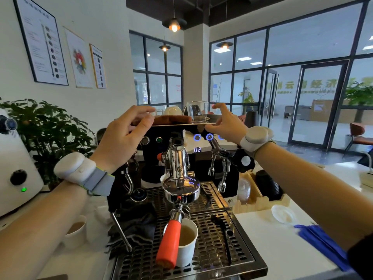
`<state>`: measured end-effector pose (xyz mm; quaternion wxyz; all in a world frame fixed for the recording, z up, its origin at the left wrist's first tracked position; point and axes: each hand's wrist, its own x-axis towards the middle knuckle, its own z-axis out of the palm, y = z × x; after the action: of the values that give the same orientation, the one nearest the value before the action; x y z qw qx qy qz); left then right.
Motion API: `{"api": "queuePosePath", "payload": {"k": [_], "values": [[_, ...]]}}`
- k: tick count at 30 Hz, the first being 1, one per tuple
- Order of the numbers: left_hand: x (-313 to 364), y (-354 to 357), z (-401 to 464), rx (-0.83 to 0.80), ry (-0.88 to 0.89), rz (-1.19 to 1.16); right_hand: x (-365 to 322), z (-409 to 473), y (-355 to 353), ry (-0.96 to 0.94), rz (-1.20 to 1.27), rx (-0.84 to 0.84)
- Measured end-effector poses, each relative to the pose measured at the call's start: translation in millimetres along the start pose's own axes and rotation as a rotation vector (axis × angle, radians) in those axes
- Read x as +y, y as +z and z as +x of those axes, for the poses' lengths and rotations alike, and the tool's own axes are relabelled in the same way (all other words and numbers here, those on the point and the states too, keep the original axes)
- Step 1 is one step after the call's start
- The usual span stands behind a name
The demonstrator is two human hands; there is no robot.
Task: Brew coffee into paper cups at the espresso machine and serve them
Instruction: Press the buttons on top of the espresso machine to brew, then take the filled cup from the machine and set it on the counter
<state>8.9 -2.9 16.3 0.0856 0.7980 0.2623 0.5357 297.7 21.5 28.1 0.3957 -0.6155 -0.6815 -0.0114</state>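
Observation:
The black espresso machine [203, 156] faces me, its display reading 02 and blue ring buttons lit. A portafilter with an orange handle [168, 241] is locked in the chrome group head [177, 164]. Under it a white paper cup [186, 242] with light brown coffee stands on the drip tray [214, 257]. A second paper cup [75, 231] with coffee sits on the counter at left. My left hand [123, 136] rests at the machine's top left edge, fingers apart. My right hand [224, 123] touches the top right edge, its thumb by a lit button.
A glass cup [196, 110], white cups and a brown cloth sit on the machine top. A dark cloth [134, 225] and a black brush [222, 233] lie on the tray. A white grinder [14, 168] stands left; stacked black lids [266, 184], a white lid and blue sachets [321, 241] lie right.

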Motion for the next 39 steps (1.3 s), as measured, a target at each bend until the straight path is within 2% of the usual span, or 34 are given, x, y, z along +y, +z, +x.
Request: {"api": "queuePosePath", "payload": {"k": [5, 11, 19, 28, 35, 39], "values": [[12.1, 4.4, -7.5, -0.025, -0.097, -0.18, -17.9, -14.8, 7.8, -0.058, 0.111, -0.049], [16.8, 15.8, -26.2, -0.096, -0.246, -0.428, -28.6, -38.3, 15.8, -0.067, 0.373, -0.139], [-7.8, 33.7, -70.6, -0.186, -0.338, -0.34, -17.8, -90.9, 39.4, -0.08, 0.551, -0.174], [-47.1, 41.4, -112.3, -0.264, -0.423, -0.315, 27.0, -150.0, 83.8, 0.086, 0.589, -0.31], [-82.4, 50.2, -152.9, -0.331, -0.573, -0.308, 52.7, -190.2, 115.8, 0.184, 0.58, -0.389], [-93.3, 62.2, -174.0, -0.362, -0.673, -0.39, 58.9, -205.1, 136.8, 0.25, 0.583, -0.474]]}}
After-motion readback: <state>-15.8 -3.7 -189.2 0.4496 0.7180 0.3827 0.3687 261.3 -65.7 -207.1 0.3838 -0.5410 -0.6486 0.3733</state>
